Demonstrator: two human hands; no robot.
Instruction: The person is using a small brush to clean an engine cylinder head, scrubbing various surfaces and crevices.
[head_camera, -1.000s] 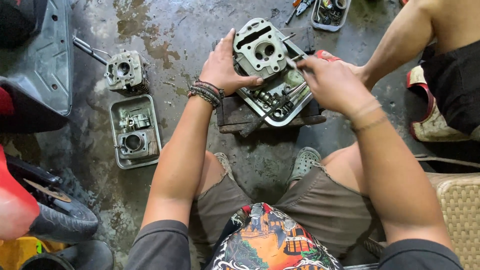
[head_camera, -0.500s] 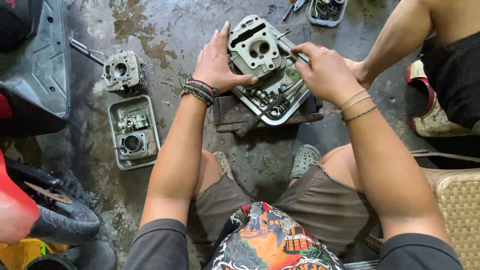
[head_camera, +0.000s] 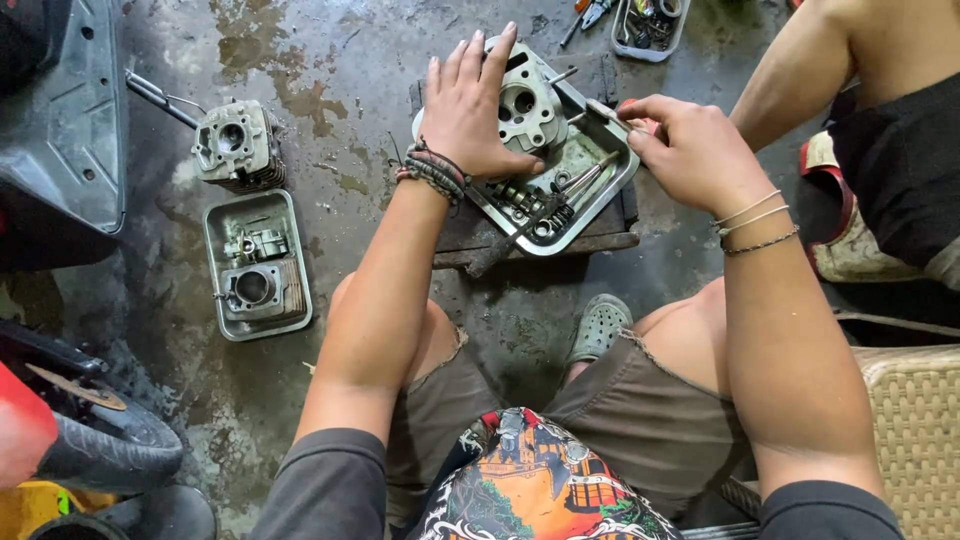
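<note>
My left hand lies over a grey metal cylinder head, fingers spread across its top, thumb at its lower edge. The head rests tilted in a metal tray holding springs, valves and small parts. My right hand pinches a slim metal tool with a red handle end, its tip beside the head's right edge. The tray sits on a dark wooden block on the wet concrete floor.
A second tray with a cylinder and small parts lies at left, another cylinder head above it. A small tray of tools is at the top. Another person's arm reaches in at right. A tyre is lower left.
My left hand slid from the head's left side onto its top, fingers now spread over it. My right hand drew back slightly to the right with the tool.
</note>
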